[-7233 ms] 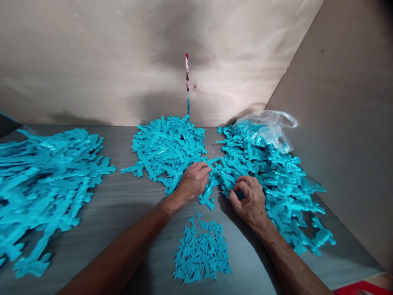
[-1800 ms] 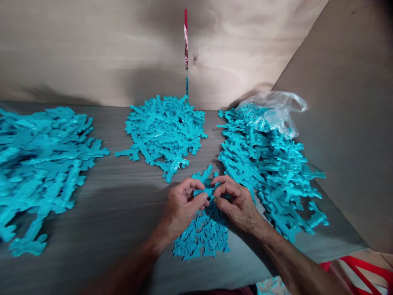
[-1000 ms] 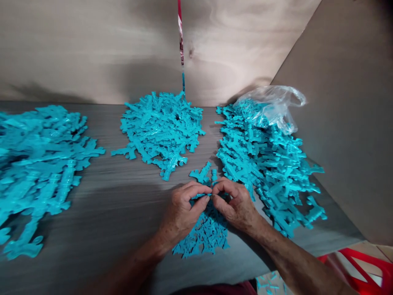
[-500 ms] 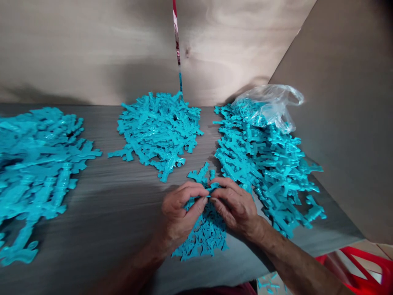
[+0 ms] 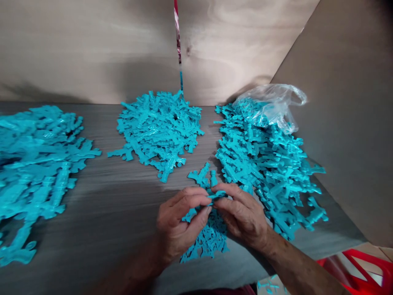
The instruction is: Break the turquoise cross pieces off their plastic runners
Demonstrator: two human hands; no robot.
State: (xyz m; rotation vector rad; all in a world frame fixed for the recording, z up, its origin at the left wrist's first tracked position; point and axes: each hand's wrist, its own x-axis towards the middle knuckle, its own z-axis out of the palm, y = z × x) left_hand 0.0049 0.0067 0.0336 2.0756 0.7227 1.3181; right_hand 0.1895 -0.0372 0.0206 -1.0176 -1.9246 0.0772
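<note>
Between my two hands is a small turquoise plastic piece [image 5: 218, 194], partly covered by fingers, so its full shape is hidden. My left hand [image 5: 184, 219] pinches its left end with thumb and forefinger. On the other side, my right hand [image 5: 244, 213] grips it with thumb and fingers. Under both hands lies a heap of small turquoise scraps [image 5: 211, 237]. Just beyond the fingertips rest two loose turquoise pieces, one a branching, gun-like shape [image 5: 200, 175].
Large piles of turquoise plastic pieces stand at the left [image 5: 39, 155], the centre back [image 5: 159, 127] and the right [image 5: 260, 159]. A clear plastic bag [image 5: 276, 106] lies on the right pile. Wooden panels [image 5: 92, 49] close the back and right. A red plastic frame [image 5: 365, 270] is below the table's right edge.
Both hands have come slightly nearer to me and a little apart. The piece between them has turned and shows more of its surface. The piles have stayed in place.
</note>
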